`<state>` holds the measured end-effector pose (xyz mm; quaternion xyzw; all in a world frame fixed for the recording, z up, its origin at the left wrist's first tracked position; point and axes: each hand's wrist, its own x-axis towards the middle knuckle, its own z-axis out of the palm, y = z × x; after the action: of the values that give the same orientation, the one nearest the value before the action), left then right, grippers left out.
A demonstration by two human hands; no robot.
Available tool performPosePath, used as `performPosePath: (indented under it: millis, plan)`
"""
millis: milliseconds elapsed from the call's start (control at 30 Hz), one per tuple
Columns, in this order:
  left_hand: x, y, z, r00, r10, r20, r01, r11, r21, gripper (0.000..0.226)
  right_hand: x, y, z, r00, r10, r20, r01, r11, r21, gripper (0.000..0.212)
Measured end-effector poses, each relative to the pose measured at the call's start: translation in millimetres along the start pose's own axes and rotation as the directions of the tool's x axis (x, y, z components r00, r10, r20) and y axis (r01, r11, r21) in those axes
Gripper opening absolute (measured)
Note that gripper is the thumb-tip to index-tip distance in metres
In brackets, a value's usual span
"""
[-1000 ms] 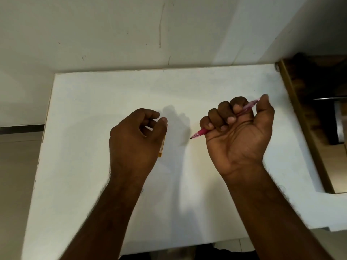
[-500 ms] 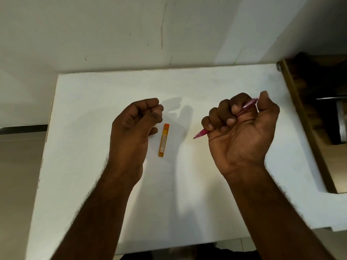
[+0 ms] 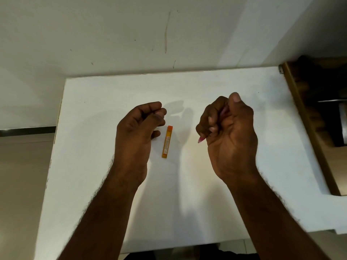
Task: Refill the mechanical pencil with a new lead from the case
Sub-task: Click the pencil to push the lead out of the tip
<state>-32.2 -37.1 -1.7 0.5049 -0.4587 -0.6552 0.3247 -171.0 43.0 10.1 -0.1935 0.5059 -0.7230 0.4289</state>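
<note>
A smooth, matte white desk [image 3: 93,184] with a squared edge fills the view. Over its left-middle part the left hand [image 3: 137,132] is curled, thumb tip pressed to the fingertips in a pinch; whether a thin lead sits in that pinch cannot be told. Just beside it, apart from the fingers, a flat, slim, rectangular orange lead case [image 3: 167,141] of glossy plastic lies on the desk, its long axis running nearly straight away from the person, cap end farthest. Further right, the right hand [image 3: 228,132] is closed in a fist around a translucent pink mechanical pencil [image 3: 201,139], whose tapered tip pokes out below the fingers, pointing down-left toward the case. At the far right edge stands brown wooden furniture [image 3: 308,128].
</note>
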Motion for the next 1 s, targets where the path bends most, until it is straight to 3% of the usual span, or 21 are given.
performPosePath:
  millis: [267,1000]
  plan:
    - [-1.0,0.4,0.8,1.000,-0.005,0.005,0.005,1.000,0.015,0.019,-2.7,3.4,2.3,0.999,-0.005,0.040,0.012,0.982,-0.186,0.045]
    - [-0.6,0.1,1.6,1.000,0.015,0.001,-0.015,0.999,0.050,0.018,-4.4,5.4,5.0,0.996,0.016,0.086,0.000,0.983,-0.182,0.047]
